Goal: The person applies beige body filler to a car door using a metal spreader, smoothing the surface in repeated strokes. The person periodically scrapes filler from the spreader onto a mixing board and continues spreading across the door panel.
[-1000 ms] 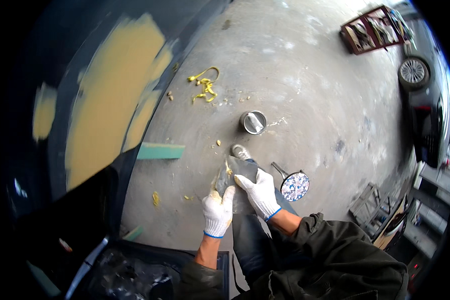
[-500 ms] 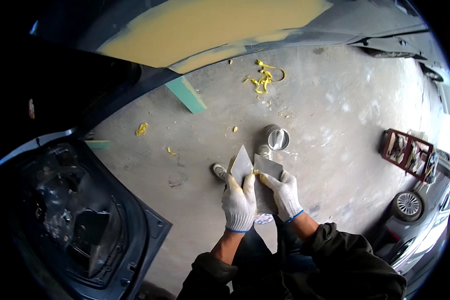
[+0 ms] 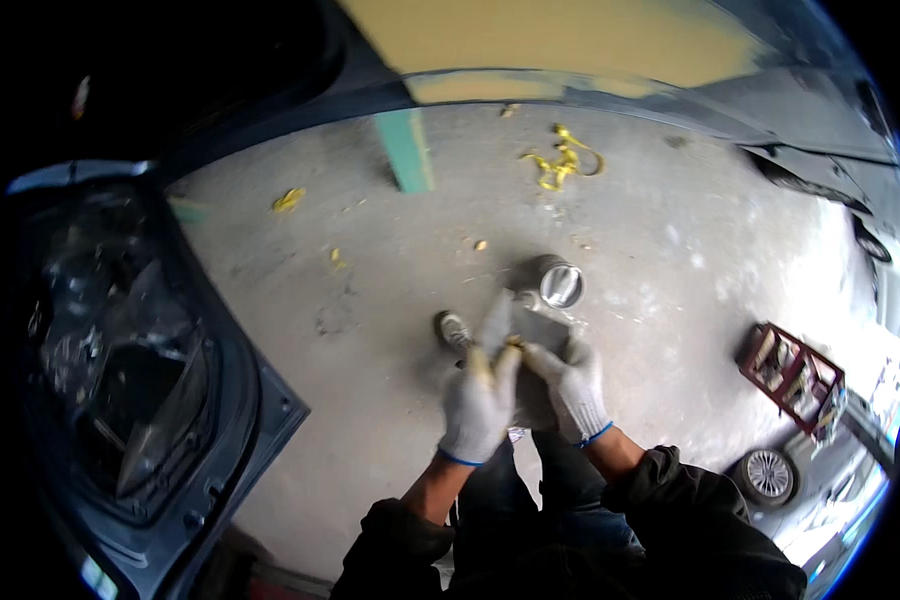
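My left hand (image 3: pixel 476 412), in a white knit work glove, is closed on a thin grey putty spreader (image 3: pixel 495 322) whose pointed end sticks up past the fingers. Gloved likewise, my right hand (image 3: pixel 578 392) grips a second flat grey putty spreader (image 3: pixel 543 326); its lower part shows beneath the hand. The two blades come together in front of my body, with a small dab of yellowish putty (image 3: pixel 514 342) between the thumbs. Motion blurs the left blade. Just beyond the hands, an open metal can (image 3: pixel 560 284) stands on the floor.
A dark car body with a large yellow putty patch (image 3: pixel 550 40) spans the top. At left hangs an open car door (image 3: pixel 160 400). Yellow strips (image 3: pixel 566 160) and a green board (image 3: pixel 404 150) lie ahead. A dark red tool caddy (image 3: pixel 792 372) stands right, near another car's wheel (image 3: pixel 768 476).
The view has swung, shifting the car panel and yellow strips rightward. My left blade has tilted and drawn closer against the right one. Both hands keep their hold.
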`<state>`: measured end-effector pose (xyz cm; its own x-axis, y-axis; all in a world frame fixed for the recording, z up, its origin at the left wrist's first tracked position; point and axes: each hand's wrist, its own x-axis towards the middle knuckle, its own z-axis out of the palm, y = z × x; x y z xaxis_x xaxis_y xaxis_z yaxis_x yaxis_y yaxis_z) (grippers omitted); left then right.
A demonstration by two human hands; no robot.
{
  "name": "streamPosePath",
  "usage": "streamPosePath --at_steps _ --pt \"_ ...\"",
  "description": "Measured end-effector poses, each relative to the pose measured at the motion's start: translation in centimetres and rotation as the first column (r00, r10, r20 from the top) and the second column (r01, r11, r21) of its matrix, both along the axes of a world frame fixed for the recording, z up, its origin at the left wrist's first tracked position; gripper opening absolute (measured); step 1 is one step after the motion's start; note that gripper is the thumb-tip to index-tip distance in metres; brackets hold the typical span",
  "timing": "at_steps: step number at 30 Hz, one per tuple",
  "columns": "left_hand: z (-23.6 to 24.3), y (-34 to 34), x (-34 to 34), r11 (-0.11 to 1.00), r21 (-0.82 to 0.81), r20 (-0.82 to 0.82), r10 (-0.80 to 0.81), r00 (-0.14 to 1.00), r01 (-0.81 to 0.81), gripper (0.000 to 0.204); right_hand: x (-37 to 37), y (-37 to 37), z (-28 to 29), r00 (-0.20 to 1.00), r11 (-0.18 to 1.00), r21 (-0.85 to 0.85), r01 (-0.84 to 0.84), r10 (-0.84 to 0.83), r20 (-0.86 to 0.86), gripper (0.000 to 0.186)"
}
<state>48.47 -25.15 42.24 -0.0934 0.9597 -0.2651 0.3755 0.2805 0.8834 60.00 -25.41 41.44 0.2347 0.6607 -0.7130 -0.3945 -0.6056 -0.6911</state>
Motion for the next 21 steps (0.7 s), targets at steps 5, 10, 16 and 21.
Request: streamPosePath --at_steps 5,10,16,21 --pt "0.0 -1.4 -2.7 0.943 -0.057 -0.045 -0.330 0.943 0.327 0.036 1.4 1.1 0.6 0.916 0.937 0.013 -0.349 0.338 0.219 0.020" --pt "-1.5 -1.7 -3.8 0.976 -0.200 0.079 -0.066 0.995 0.081 0.033 2.2 4.8 -1.6 0.943 0.976 0.217 0.028 -0.098 0.318 0.025" --pt "-1.6 0.3 -0.7 0.914 -0.282 0.264 0.366 0.892 -0.292 0.030 -0.5 0.6 -0.3 0.821 0.944 0.069 -0.322 0.242 0.517 0.022" --pt "-2.2 0.6 -1.5 0.901 -0.303 0.340 0.406 0.848 -0.310 0.027 2.5 -1.4 -0.6 0.561 0.653 0.110 -0.749 0.536 0.631 0.024"
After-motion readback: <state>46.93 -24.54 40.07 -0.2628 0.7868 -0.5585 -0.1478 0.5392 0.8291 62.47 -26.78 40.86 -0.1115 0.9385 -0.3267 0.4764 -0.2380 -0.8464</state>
